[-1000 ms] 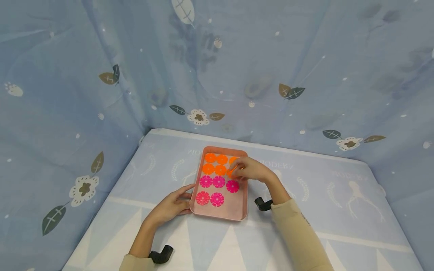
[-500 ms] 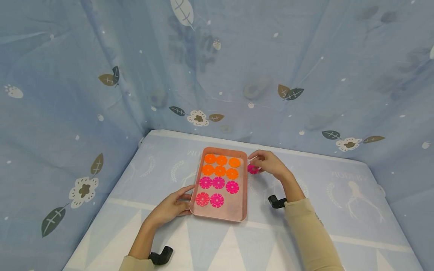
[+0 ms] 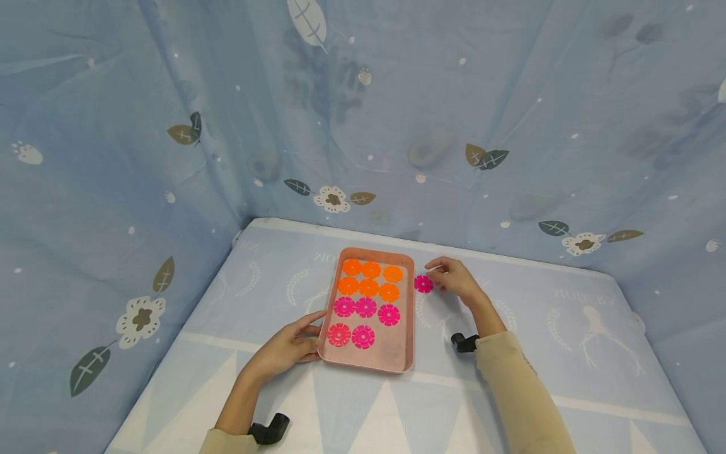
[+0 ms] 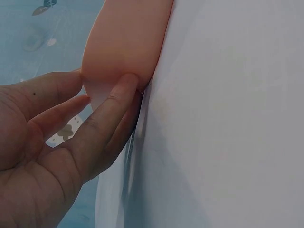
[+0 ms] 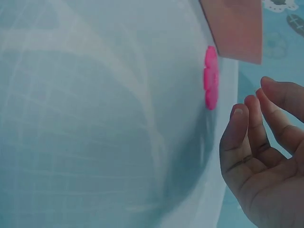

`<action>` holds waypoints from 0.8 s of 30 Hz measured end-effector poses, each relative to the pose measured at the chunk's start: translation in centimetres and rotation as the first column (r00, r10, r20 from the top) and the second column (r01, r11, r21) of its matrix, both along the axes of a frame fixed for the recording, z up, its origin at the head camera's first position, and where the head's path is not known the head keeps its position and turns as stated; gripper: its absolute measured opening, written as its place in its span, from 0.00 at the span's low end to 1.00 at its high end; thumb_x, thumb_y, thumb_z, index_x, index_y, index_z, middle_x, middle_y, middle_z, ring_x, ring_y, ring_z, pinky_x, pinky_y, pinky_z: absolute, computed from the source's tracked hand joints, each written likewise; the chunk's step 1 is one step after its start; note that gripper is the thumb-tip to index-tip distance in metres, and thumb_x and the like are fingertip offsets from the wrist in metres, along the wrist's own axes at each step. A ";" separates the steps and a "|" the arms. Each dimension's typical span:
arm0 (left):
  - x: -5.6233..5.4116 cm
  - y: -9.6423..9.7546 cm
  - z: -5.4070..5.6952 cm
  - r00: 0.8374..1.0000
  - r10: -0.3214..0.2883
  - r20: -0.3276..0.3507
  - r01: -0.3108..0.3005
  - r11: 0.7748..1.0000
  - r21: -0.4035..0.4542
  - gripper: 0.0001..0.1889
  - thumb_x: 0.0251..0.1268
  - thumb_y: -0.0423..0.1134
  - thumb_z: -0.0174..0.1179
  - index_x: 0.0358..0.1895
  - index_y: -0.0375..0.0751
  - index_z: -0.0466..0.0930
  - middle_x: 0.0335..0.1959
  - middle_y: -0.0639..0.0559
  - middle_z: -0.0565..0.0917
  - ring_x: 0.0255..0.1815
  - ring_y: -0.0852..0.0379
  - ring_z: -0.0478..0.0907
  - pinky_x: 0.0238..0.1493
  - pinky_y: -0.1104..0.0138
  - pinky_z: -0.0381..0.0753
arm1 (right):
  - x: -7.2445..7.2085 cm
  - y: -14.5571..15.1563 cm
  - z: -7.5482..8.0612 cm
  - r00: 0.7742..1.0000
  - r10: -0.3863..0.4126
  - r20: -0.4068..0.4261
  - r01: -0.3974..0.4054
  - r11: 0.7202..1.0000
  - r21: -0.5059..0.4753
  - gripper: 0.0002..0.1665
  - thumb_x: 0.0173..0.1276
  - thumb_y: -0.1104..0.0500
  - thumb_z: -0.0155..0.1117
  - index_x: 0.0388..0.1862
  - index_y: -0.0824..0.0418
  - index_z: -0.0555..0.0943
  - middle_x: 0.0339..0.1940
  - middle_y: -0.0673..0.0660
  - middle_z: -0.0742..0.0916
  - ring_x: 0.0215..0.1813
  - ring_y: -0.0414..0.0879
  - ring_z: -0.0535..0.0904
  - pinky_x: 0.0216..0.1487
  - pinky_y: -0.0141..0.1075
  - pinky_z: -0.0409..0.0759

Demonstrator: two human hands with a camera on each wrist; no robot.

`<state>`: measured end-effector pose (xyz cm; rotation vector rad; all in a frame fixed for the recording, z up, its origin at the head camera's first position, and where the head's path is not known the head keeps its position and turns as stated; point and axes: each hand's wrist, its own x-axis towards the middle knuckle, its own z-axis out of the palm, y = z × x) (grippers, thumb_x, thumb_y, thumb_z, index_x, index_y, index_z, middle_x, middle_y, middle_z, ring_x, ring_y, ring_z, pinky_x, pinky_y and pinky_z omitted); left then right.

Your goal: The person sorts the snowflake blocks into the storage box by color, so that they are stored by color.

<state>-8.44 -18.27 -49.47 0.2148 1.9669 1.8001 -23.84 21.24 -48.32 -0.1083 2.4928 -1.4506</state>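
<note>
A shallow pink tray (image 3: 399, 350) lies on the table with orange, magenta and coral notched plastic discs laid in rows inside. On the table just outside its right wall is a single magenta disc (image 3: 423, 284), seen nearly edge-on as a pink disc (image 5: 211, 78) in the right wrist view. My right hand (image 3: 454, 277) hovers beside that disc, fingers loosely bent and holding nothing; a gap shows between the fingertips (image 5: 238, 114) and the disc. My left hand (image 3: 286, 345) touches the tray's left side, its fingers resting against the outer wall (image 4: 123, 38) in the left wrist view.
Inside the tray, orange discs (image 3: 368, 287) fill the far rows and magenta discs (image 3: 365, 307) the nearer ones. A patterned pale blue cloth (image 3: 567, 353) covers the table. Blue curtains (image 3: 397, 113) hang behind and at the sides. Black wrist devices (image 3: 465, 342) sit under both forearms.
My right hand moved from over the tray's orange discs to the table on its right, set a magenta disc down there, let it go and drew slightly away. The left hand stayed put.
</note>
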 end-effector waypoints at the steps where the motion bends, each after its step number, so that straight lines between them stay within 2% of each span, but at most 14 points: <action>1: 0.0 0.0 0.0 1.000 -0.001 -0.001 0.001 1.000 0.001 0.32 0.73 0.29 0.55 0.78 0.42 0.59 0.64 0.29 0.70 0.55 0.40 0.80 0.52 0.57 0.83 | 0.0 0.0 -0.2 1.000 -0.008 0.004 0.008 1.000 0.001 0.17 0.73 0.63 0.60 0.57 0.71 0.78 0.35 0.60 0.79 0.41 0.60 0.76 0.37 0.40 0.81; 4: 0.0 0.0 0.0 1.000 0.000 -0.002 0.000 1.000 0.001 0.32 0.73 0.29 0.55 0.78 0.42 0.59 0.64 0.29 0.70 0.55 0.40 0.80 0.52 0.58 0.83 | 0.0 0.0 -0.7 1.000 -0.024 0.019 0.024 1.000 0.014 0.17 0.73 0.63 0.60 0.56 0.70 0.78 0.35 0.59 0.80 0.39 0.57 0.76 0.38 0.40 0.80; 10: -0.1 0.0 -0.1 1.000 -0.001 -0.002 0.001 1.000 -0.007 0.32 0.73 0.29 0.55 0.78 0.44 0.59 0.64 0.30 0.70 0.54 0.41 0.80 0.52 0.59 0.84 | -0.3 0.1 -1.6 0.999 -0.042 0.021 0.040 0.997 0.069 0.17 0.70 0.62 0.65 0.55 0.67 0.79 0.39 0.60 0.84 0.33 0.49 0.76 0.34 0.35 0.77; 15: -0.1 -0.1 -0.3 1.000 -0.004 -0.002 0.004 1.000 -0.005 0.32 0.73 0.29 0.55 0.78 0.43 0.59 0.64 0.30 0.70 0.54 0.41 0.80 0.52 0.57 0.83 | -0.2 -0.1 -1.8 1.000 -0.017 0.007 0.016 0.993 0.116 0.19 0.67 0.63 0.68 0.55 0.67 0.79 0.39 0.61 0.84 0.33 0.49 0.76 0.32 0.34 0.76; 24: 0.0 -0.1 -0.2 1.000 0.000 -0.004 0.000 1.000 -0.010 0.32 0.73 0.29 0.56 0.77 0.43 0.60 0.65 0.29 0.70 0.54 0.40 0.80 0.52 0.57 0.83 | -0.2 -0.3 -1.8 1.000 0.030 -0.006 -0.028 0.976 0.218 0.24 0.60 0.60 0.75 0.54 0.66 0.79 0.40 0.61 0.82 0.38 0.52 0.75 0.38 0.38 0.77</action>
